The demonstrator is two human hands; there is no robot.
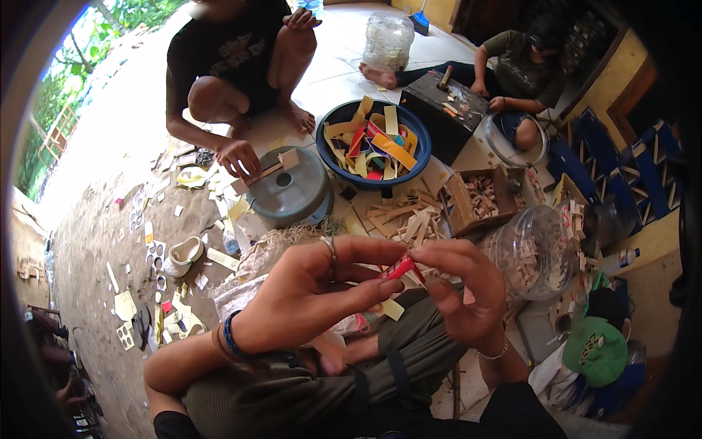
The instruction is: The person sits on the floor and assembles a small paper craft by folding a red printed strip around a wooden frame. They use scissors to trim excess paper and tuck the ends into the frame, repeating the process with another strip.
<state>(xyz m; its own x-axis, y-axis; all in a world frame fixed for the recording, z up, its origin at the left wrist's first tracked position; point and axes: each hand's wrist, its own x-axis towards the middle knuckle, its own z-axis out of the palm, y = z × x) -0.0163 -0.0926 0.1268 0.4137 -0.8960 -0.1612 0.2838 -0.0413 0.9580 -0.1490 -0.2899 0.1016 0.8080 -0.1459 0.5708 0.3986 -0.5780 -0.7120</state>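
Note:
In front of my chest, both hands meet at a small red piece [398,268] with pale marks on it; its exact kind is hard to tell. Thumb and fingers of my left hand [303,293] pinch its left end. At its other end, my right hand [472,282] closes thumb and forefinger around the edge. My fingers hide part of the piece. Below, a pale yellow scrap [391,309] rests by my lap. Just beyond my hands lies a pile of thin wooden strips [417,219].
A blue basin [325,164] holds coloured card strips. Left of it, a person's hand [241,159] is at a grey upturned tub [289,197]. A cardboard box [461,208] and clear jar [534,252] hold wooden pieces. Another person sits behind a black box [431,110]. Scraps surround a clog [183,256].

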